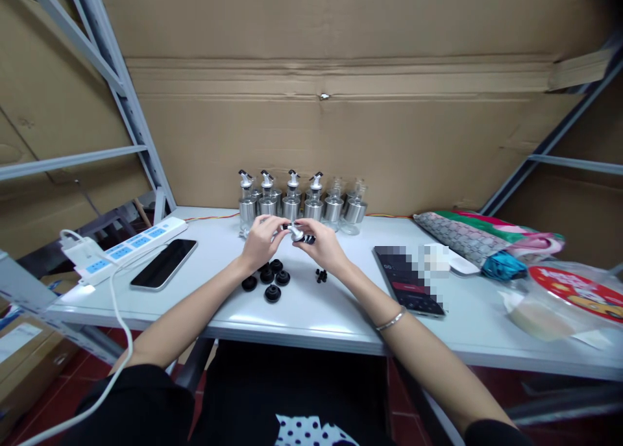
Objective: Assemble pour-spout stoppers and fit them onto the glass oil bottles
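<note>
Both hands meet over the middle of the table around a silver and black bottle pourer (296, 234). My right hand (322, 243) is closed round its black ribbed stopper end. With fingers pinched, my left hand (263, 240) is at the pourer's other end, on a small black part (286, 226). Just below the left hand lie several round black rubber caps (272, 293). Several tiny black pieces (321, 275) are in a small heap under the right hand. Behind the hands stand rows of glass and steel bottles (291, 208), some topped with similar pourers (293, 177).
On the left are a power strip (131, 248) with a white cable and a dark phone (164, 264). A second phone (409, 281) lies right of my right forearm. Farther right are a patterned fabric bundle (487, 238) and a plastic tub (559, 303). Cardboard (341, 134) walls the back.
</note>
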Motion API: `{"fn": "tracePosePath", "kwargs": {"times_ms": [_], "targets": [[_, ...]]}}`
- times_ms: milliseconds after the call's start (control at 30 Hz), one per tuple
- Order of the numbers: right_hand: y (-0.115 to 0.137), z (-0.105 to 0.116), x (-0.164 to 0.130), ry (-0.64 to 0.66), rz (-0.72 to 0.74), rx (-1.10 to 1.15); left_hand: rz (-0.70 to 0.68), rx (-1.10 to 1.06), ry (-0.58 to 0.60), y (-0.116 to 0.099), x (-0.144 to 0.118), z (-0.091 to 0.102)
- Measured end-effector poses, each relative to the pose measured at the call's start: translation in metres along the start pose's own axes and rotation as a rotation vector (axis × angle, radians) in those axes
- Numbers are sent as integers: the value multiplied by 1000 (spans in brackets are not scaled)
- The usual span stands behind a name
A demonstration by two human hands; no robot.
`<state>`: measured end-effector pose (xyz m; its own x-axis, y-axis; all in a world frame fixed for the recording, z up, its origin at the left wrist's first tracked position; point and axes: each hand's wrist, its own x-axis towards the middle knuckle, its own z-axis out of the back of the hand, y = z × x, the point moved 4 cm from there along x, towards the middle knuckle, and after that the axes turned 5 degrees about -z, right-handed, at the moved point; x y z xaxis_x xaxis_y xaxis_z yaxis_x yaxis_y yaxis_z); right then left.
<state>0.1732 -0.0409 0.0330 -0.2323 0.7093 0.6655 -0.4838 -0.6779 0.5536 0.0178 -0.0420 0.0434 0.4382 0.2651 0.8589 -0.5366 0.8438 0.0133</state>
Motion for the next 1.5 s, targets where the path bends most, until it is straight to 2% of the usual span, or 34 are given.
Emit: {"fn": "tracePosePath", "kwargs": {"times_ms": [133, 333, 600, 667, 767, 833, 900, 1067, 1200, 1333, 1433, 1500], "targets": [[1, 5, 0, 6, 13, -66, -28, 11, 24, -2, -1, -1], [1, -3, -1, 100, -62, 8, -29, 69, 33, 1, -1, 0], [14, -7, -5, 122, -23, -105, -75, 34, 55, 1, -2, -2], [12, -5, -3, 89, -66, -119, -51, 11, 77, 1, -1, -3], [0, 7, 5, -56, -181, -116, 15, -17, 124, 1, -1, -4], [-11, 16, 12, -159, -243, -107, 43, -21, 188, 0, -2, -7], [-22, 20, 19, -201, -287, -121, 50, -15, 267, -1, -3, -11], [-51, 11, 25, -95, -398, -207, 116, 22, 377, 6, -7, -18], [-64, 7, 25, 0, -409, -177, 252, 14, 500, 28, -13, -24], [-69, 10, 28, 49, -451, -151, 392, -24, 622, 54, -24, -27], [-66, 5, 31, 123, -444, -131, 428, -74, 636, 63, -27, -26], [-60, 2, 35, 129, -410, -98, 438, -85, 632, 64, -27, -26]]}}
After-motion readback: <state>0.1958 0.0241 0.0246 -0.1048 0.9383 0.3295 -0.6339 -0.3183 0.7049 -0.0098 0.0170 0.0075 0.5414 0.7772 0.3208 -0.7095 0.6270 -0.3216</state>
